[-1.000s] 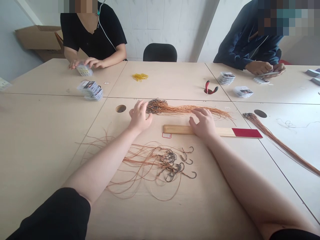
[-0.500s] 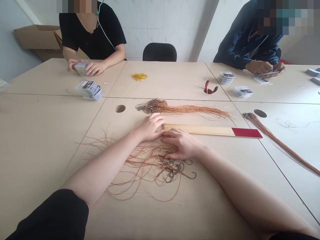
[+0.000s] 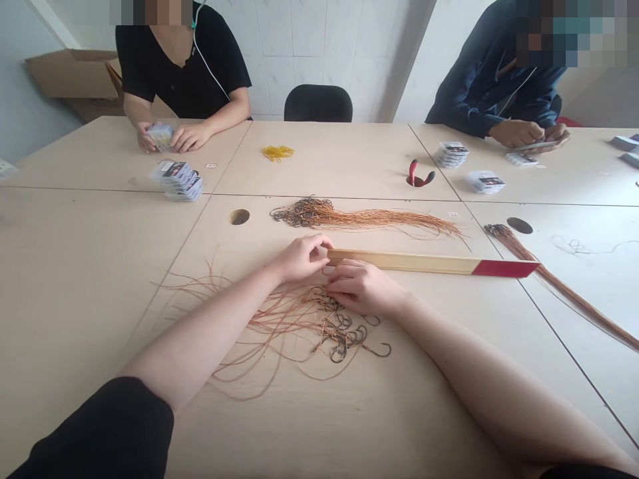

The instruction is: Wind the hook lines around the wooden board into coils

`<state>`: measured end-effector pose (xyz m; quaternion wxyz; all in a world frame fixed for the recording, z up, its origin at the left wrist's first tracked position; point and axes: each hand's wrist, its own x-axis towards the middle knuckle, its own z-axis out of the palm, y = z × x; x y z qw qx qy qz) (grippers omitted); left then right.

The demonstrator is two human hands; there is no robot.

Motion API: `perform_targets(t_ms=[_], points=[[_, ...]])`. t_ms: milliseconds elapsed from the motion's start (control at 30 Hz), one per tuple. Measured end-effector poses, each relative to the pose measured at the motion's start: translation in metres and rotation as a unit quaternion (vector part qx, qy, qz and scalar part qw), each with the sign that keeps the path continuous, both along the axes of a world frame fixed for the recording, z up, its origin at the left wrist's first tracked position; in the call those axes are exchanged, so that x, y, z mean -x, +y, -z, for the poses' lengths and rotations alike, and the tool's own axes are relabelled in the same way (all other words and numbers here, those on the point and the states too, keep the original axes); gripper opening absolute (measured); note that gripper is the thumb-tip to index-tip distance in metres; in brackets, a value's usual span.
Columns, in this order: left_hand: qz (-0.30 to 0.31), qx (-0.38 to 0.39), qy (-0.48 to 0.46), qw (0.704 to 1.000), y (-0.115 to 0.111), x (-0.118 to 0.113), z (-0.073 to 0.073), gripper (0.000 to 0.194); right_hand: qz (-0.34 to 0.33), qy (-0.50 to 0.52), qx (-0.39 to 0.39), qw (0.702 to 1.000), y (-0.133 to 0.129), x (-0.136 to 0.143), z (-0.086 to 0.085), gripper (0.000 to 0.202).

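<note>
Pinched between the thumb and fingers of my left hand [image 3: 302, 258] is the left end of a long wooden strip [image 3: 409, 260] with a dark red far end. The strip is tipped up, showing its side face. My right hand [image 3: 367, 286] is closed just below that end, fingertips pressed together; what they hold is hidden, though a bit of line shows between the hands. Under and in front of my right hand lies a loose pile of fish hooks [image 3: 344, 339] tied to orange-brown lines [image 3: 264, 319], which fan out left beneath my left forearm.
Beyond the strip lies a bundle of hooked lines [image 3: 369, 216]; another bundle [image 3: 564, 276] is at right. Red-handled pliers [image 3: 414, 174] stand in a table hole. Yellow pieces [image 3: 278, 153] and stacked clear boxes [image 3: 180, 181] lie farther back. Two people sit opposite, handling items.
The wooden strip has tipped up from lying flat, and its red end has shifted right. My left hand has closed on its left end, and my right fingers have curled in.
</note>
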<state>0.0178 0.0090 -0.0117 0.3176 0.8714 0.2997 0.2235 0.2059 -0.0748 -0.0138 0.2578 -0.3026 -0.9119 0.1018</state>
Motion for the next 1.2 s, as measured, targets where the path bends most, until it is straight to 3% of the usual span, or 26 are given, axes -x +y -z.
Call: perform_targets(t_ms=[100,233,467,700,933,1067,1200], points=[[0.024,0.086,-0.026,0.996,-0.004,-0.002,0.001,0.017,-0.007,-0.002,0.001,1.000,-0.001,0.001,0.001,0.021],[0.012,0.099,-0.030,0.995,-0.005,-0.003,0.001,0.026,-0.004,-0.024,0.024,0.999,-0.004,0.003,-0.007,0.016],[0.013,0.108,-0.004,0.994,-0.002,-0.003,0.000,0.029,0.134,-0.102,0.121,0.978,-0.022,0.008,-0.037,0.024],[-0.007,0.119,-0.002,0.993,-0.003,-0.005,0.000,0.026,0.073,-0.131,0.141,0.979,-0.032,0.023,-0.040,0.021],[-0.002,0.137,-0.009,0.991,-0.005,-0.005,-0.003,0.024,0.004,-0.175,0.184,0.967,-0.041,0.026,-0.058,0.014],[0.005,0.141,-0.011,0.990,-0.004,-0.005,-0.002,0.024,0.105,-0.213,0.158,0.958,-0.040,0.014,-0.067,0.015],[0.008,0.134,-0.005,0.991,-0.002,-0.004,0.000,0.025,0.187,-0.293,0.185,0.919,-0.037,0.001,-0.066,0.014]])
